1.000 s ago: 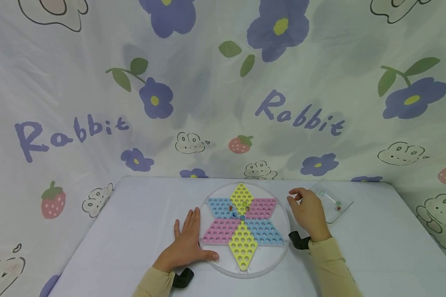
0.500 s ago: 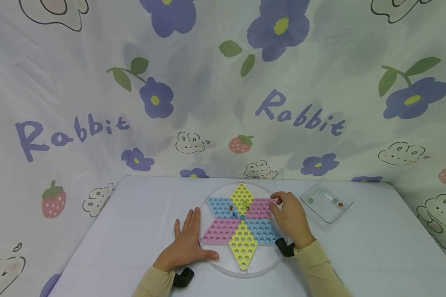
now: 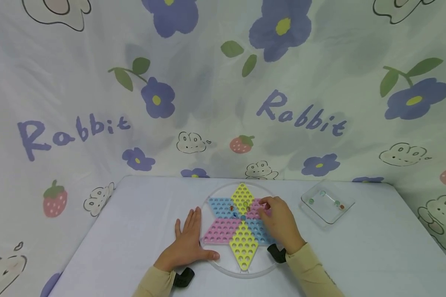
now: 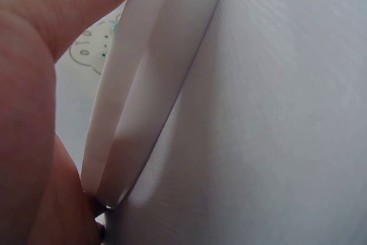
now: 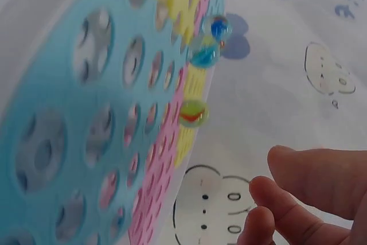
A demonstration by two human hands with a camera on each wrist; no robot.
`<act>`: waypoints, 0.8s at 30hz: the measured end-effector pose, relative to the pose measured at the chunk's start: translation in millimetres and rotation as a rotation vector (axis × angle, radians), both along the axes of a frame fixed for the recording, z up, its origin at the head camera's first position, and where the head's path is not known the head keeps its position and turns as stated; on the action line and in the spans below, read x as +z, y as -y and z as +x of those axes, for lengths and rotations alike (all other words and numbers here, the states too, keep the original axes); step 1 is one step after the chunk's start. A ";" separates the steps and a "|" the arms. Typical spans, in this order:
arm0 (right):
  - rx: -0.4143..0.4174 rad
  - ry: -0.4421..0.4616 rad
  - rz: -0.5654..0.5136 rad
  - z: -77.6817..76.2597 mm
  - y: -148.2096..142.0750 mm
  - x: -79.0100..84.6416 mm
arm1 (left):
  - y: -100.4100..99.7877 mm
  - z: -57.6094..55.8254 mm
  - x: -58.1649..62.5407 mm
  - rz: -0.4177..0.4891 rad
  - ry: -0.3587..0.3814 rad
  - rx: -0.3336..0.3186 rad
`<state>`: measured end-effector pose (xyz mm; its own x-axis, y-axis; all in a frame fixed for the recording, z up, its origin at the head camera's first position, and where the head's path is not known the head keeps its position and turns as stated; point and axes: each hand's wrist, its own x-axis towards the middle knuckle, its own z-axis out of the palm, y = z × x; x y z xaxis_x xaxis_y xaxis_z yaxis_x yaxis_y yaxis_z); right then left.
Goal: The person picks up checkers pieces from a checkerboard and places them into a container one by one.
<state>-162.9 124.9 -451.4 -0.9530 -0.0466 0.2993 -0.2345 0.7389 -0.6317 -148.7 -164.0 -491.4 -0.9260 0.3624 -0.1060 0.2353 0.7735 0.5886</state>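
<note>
The fingers [image 3: 264,203] of the right hand [image 3: 278,222] are bunched together over the pink point of the Chinese checkers board [image 3: 241,225], but whether they pinch a marble cannot be told. A second ago that hand was beside the clear tray [image 3: 327,206] near the counter's far right edge; it has since crossed to the board's centre, which suggests a marble is being carried to a hole beside the marbles [image 3: 233,209] already seated. The left hand [image 3: 187,243] stays flat, fingers spread, thumb against the board's transparent rim [image 4: 132,101], steadying it at the counter's [image 3: 134,214] near middle.
</note>
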 end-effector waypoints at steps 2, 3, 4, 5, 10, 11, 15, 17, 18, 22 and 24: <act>0.019 -0.008 0.008 1.0 4.0 -2.3 | -0.2 0.1 0.0 0.001 0.002 -0.001; 0.026 -0.014 0.013 1.5 6.0 -3.5 | -0.3 0.0 -0.3 -0.001 0.003 -0.001; 0.035 -0.021 0.015 2.0 8.1 -4.8 | -0.4 -0.2 -0.5 -0.002 0.002 -0.001; 0.043 -0.026 0.012 2.6 10.0 -5.8 | -0.5 -0.4 -0.8 -0.003 0.002 0.000; 0.075 -0.008 -0.004 4.5 17.7 -7.5 | -0.7 -1.4 -1.3 -0.008 -0.008 0.006; 0.080 0.003 -0.007 4.8 18.9 -7.2 | -0.7 -1.5 -1.1 -0.006 -0.007 0.007; 0.088 0.030 0.012 5.5 23.9 -6.9 | -0.6 -1.6 0.1 -0.009 0.002 0.007; 0.096 0.036 0.021 5.5 26.4 -6.7 | -0.6 -1.5 0.5 -0.013 0.004 0.008; 0.100 0.036 0.028 5.2 27.7 -6.7 | -0.7 -1.3 0.7 -0.013 0.005 0.008; 0.119 0.047 0.046 3.8 31.9 -6.6 | -1.1 -0.8 0.9 -0.009 0.003 0.010; 0.125 0.055 0.055 3.6 33.1 -6.5 | -1.3 -0.6 0.8 -0.004 0.004 0.010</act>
